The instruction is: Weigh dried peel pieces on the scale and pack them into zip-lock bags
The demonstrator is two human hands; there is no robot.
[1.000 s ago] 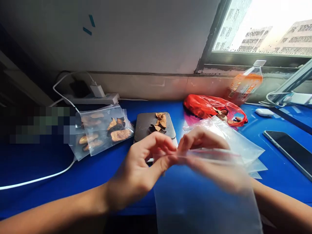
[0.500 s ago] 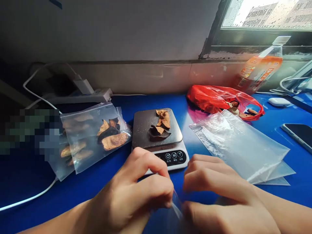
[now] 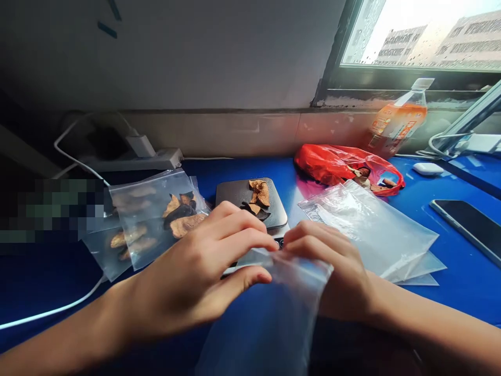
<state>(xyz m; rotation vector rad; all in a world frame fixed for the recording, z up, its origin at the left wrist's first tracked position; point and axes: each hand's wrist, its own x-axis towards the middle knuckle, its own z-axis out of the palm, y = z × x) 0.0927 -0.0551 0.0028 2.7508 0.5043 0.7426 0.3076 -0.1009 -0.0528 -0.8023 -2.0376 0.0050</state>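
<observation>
Clear zip bag [image 3: 274, 318] hangs in front of me over the near side of the blue table [image 3: 156, 303], top edge up, just nearer than the scale [image 3: 230, 196]. My right hand [image 3: 340, 269] has its fingers curled over that edge, gripping the film; its thumb is hidden, so I cannot tell how hard it presses. My left hand [image 3: 195, 269] is spread, thumb well apart from the fingers, fingertips at the edge near the middle. Blur hides whether the mouth is parted.

Handling note: film looks thin and probably slippery. Best to anchor one side with the right and let the left fingertips work single layers, rubbing rather than tugging. Wrists should stay high: the dried slices [image 3: 260, 193] on the plate sit just beyond my knuckles, and a bump could shift them.
</observation>
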